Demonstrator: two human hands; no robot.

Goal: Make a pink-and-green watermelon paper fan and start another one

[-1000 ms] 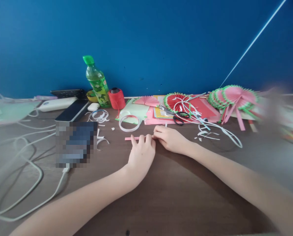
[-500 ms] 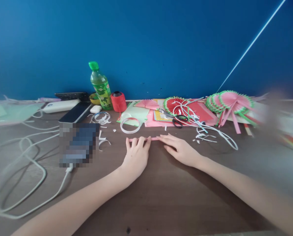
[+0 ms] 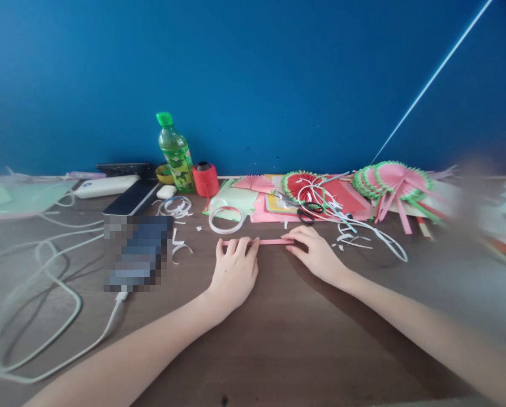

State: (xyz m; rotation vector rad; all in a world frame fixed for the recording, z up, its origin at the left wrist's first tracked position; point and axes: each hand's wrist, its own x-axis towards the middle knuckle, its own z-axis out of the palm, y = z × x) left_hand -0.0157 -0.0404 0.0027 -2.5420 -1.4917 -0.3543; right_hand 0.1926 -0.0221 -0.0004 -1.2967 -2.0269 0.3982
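Note:
A narrow pink paper strip [image 3: 269, 242] lies flat on the brown table [image 3: 278, 339]. My left hand [image 3: 234, 271] rests palm down with its fingers stretched out, fingertips pressing the strip's left end. My right hand [image 3: 316, 251] lies flat too, its fingertips pressing the strip's right end. Neither hand grips anything. Behind the strip sit a white tape ring [image 3: 226, 219] and black-handled scissors [image 3: 306, 213].
Along the blue wall stand a green bottle [image 3: 175, 152], a red thread spool [image 3: 205, 178], pink and red sheets [image 3: 269, 203] and pleated watermelon fans [image 3: 394, 181]. A phone [image 3: 137, 254] with white cables [image 3: 40, 282] lies at left. White paper scraps [image 3: 363, 232] lie right.
My right hand slid rightward along the pink strip, so more of it shows between my hands. My left hand's fingers straightened on the left end. The view tilted slightly.

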